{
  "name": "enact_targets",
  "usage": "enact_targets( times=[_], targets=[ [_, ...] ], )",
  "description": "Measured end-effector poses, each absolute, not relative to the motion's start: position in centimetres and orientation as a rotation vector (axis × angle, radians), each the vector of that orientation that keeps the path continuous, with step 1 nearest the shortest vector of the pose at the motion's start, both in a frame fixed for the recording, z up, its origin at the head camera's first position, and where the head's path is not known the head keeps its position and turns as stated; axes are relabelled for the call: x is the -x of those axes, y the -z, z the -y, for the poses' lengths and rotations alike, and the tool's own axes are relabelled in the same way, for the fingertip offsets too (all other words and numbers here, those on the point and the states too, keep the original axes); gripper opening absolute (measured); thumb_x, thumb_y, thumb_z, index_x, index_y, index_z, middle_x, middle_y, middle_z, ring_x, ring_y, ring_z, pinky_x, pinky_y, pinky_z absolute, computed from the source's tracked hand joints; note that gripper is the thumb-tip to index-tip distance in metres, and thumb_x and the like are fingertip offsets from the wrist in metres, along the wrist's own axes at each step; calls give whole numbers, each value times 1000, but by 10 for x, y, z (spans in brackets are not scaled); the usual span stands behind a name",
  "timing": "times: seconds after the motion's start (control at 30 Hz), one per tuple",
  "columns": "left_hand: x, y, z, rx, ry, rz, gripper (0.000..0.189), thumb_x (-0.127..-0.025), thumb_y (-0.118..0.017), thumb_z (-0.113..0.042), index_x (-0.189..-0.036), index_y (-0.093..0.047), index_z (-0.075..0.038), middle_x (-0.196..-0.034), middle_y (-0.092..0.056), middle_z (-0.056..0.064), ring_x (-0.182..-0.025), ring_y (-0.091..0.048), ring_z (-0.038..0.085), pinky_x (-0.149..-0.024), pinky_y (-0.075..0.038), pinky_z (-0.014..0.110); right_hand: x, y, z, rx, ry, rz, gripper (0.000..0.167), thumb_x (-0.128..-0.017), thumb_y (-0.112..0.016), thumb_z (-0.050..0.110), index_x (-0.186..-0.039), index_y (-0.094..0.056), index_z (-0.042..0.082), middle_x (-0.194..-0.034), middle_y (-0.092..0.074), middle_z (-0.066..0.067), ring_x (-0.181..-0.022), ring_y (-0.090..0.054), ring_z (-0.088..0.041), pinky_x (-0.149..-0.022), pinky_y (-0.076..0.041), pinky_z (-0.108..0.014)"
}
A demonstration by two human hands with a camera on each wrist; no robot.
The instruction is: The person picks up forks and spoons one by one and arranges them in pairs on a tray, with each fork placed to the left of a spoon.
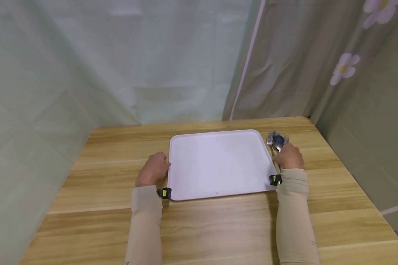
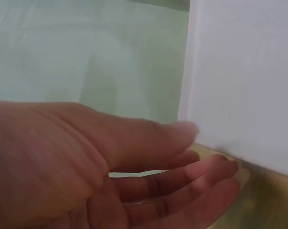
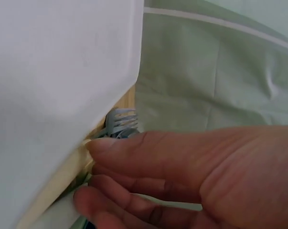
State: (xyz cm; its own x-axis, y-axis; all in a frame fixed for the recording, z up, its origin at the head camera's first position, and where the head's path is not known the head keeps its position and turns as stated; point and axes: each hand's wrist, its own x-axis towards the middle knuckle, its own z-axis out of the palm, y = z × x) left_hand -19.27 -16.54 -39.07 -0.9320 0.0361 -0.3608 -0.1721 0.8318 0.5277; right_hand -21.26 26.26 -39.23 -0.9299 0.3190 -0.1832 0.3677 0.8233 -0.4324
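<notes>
Tray (image 1: 219, 165) between hands (image 1: 153, 168) (image 1: 289, 156) — cutlery (image 1: 278, 140) right, curtain (image 1: 179, 73) behind.

White tray (image 1: 219, 165) on wooden table (image 1: 215, 232), left grip (image 1: 153, 169) beside it, right grip (image 1: 290, 157) at cutlery (image 1: 278, 140)

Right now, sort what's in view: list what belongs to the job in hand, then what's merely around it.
Likely in the job:
- white tray, left hand at its left edge
- forks and spoons beside its right edge, right hand at them; grip unclear

Merely around:
- wooden table underneath
- curtains behind
- black wrist straps, worn
</notes>
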Motion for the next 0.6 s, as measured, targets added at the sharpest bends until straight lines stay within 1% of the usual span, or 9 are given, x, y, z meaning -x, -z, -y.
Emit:
enact_targets(
  times=[0.1,0.17,0.27,0.47,0.6],
  targets=[
    [193,394,167,87,-862,-2642,28,-106,-47,-11,-125,-56,8,-105,-62,19,-86,-58,26,-68,-48,29,213,391,-255,-592,696,-2892,44,-79,-62,7,-114,-56,-19,-114,-59,-43,-101,-62,-56,-75,-52,-59],
    [192,396,166,87,-885,-2643,24,-104,-48,-9,-120,-59,7,-100,-63,17,-84,-58,25,-66,-47,29,213,392,-253,-624,689,-2881,45,-80,-60,6,-117,-55,-19,-118,-58,-44,-106,-60,-58,-80,-52,-61],
    [191,399,166,89,-881,-2666,22,-103,-50,-6,-117,-61,7,-99,-64,17,-83,-59,25,-66,-47,29,212,395,-251,-655,677,-2877,46,-80,-58,6,-119,-55,-19,-120,-57,-46,-109,-59,-60,-84,-51,-63],
    [190,403,166,130,-858,-2698,24,-101,-54,-6,-119,-63,6,-100,-65,17,-82,-59,26,-66,-47,29,214,398,-248,-712,670,-2888,45,-80,-61,7,-119,-57,-15,-121,-58,-42,-110,-60,-57,-85,-51,-62],
    [193,403,163,133,-879,-2719,24,-100,-53,-5,-119,-63,5,-102,-65,18,-84,-59,27,-66,-47,30,215,396,-249,-755,649,-2925,44,-81,-60,8,-119,-58,-13,-122,-59,-41,-111,-60,-56,-86,-50,-62]
  ],
)
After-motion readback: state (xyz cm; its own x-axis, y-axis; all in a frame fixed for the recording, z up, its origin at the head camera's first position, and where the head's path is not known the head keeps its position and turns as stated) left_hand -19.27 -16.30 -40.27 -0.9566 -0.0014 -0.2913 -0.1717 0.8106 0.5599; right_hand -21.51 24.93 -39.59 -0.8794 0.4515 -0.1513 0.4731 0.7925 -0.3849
